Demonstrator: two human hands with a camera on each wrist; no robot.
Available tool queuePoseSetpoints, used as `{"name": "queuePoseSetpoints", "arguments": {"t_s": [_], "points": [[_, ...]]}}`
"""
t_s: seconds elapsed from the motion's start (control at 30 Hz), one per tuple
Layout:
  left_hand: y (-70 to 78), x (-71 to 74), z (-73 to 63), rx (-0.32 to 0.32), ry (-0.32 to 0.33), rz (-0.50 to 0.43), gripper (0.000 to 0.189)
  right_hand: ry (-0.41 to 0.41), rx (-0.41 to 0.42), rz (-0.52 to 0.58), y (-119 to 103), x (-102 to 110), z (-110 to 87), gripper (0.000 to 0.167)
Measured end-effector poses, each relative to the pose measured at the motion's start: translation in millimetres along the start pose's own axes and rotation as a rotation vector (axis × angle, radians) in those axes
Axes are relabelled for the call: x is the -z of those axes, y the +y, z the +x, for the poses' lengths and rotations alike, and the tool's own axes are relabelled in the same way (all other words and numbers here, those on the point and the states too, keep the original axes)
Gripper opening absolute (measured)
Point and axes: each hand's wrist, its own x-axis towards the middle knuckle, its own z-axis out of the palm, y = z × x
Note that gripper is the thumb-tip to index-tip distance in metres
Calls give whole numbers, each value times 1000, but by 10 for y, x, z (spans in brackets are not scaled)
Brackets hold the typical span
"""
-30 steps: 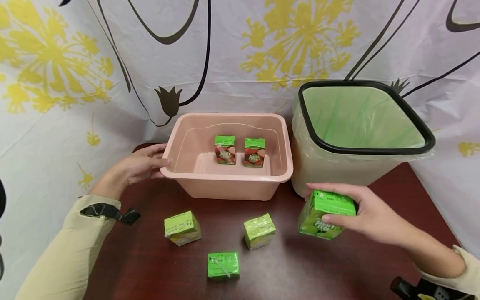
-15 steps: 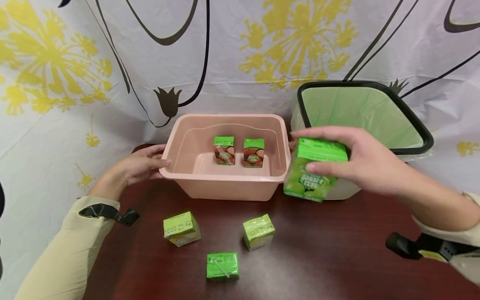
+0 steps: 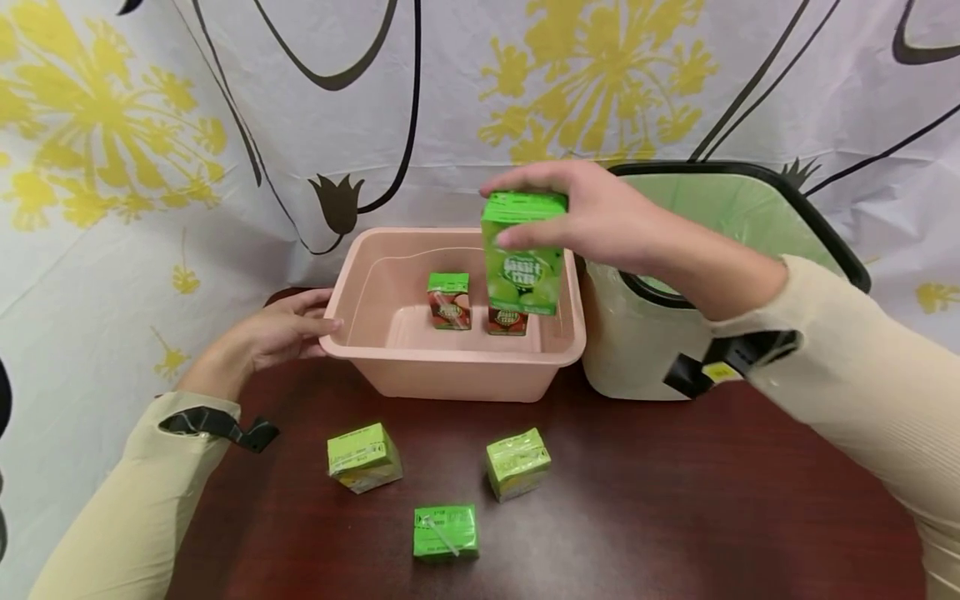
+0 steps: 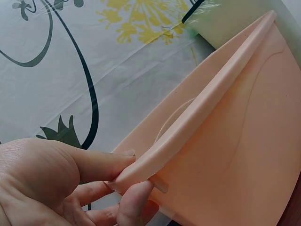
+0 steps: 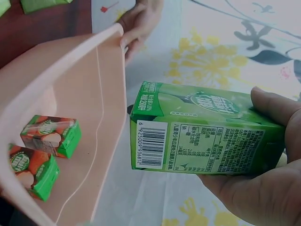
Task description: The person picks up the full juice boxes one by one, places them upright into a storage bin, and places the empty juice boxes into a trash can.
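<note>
My right hand (image 3: 581, 212) holds a green juice box (image 3: 525, 271) upright above the right side of a pink plastic basin (image 3: 450, 377). In the right wrist view the box's barcode side (image 5: 188, 146) faces the camera, thumb and fingers on opposite sides. Two red-and-green juice boxes stand inside the basin: the left one (image 3: 450, 304) shows whole, the right one (image 3: 507, 322) is partly hidden behind the held box. At the basin's left rim, my left hand (image 3: 288, 329) pinches the edge; in the left wrist view its thumb and fingers (image 4: 136, 200) clasp the rim (image 4: 188, 127).
In front of the basin stand two yellow-green juice boxes, one left (image 3: 365, 458) and one right (image 3: 517, 464). A green juice box with a straw (image 3: 446, 532) lies nearest. Right of the basin is a lined bin (image 3: 637, 350) with a black rim, under my right forearm.
My right hand has carried the green juice box leftward and up, from beside the bin to above the basin. The left hand stays on the rim.
</note>
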Motion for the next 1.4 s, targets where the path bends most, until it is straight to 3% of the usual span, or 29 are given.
{"name": "queuePoseSetpoints", "arguments": {"t_s": [0.47,0.67,1.1,1.23,1.33,1.4], "points": [[-9,16,13,7,10,3,69,-116,-26,200,-21,-229,767,51],[-11,22,-1,11,12,5,70,-140,21,183,-18,-390,1018,50],[-11,18,13,2,-5,-12,69,-233,60,203,395,-658,1369,53],[-7,18,8,1,-4,-16,69,-282,-26,436,519,-808,1405,52],[-3,23,-4,2,-5,-13,69,-296,-83,540,598,-913,1429,53],[-1,29,-10,5,-3,-17,69,-298,-74,503,649,-959,1449,55]]}}
